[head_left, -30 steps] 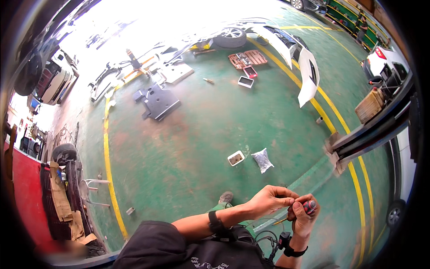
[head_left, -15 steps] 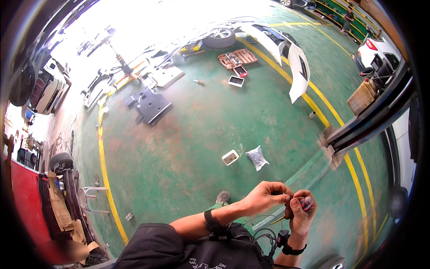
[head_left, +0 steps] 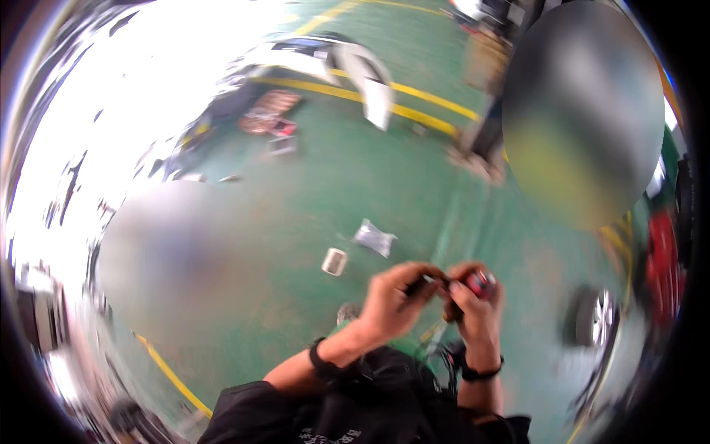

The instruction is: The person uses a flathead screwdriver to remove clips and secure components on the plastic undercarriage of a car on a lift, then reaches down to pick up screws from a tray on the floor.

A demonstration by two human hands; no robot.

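Daylight glare blows out upper left; motion blur throughout; rim seemingly warped.

- The floor (head_left: 384, 185) is green, crossed by yellow painted lines (head_left: 436, 103).
- A small red object (head_left: 481, 283) sits in the right hand (head_left: 473, 307).
- Black bands circle both wrists; the sleeves are black.
- The body panel (head_left: 373, 89) is white.
- The small bag (head_left: 375, 238) is silvery grey.

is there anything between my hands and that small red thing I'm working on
Nothing visible does. The right hand already grips the small red object, and the left hand meets it from the side, pinching a thin dark piece at its end. The picture is motion-blurred, so finer detail is unclear.
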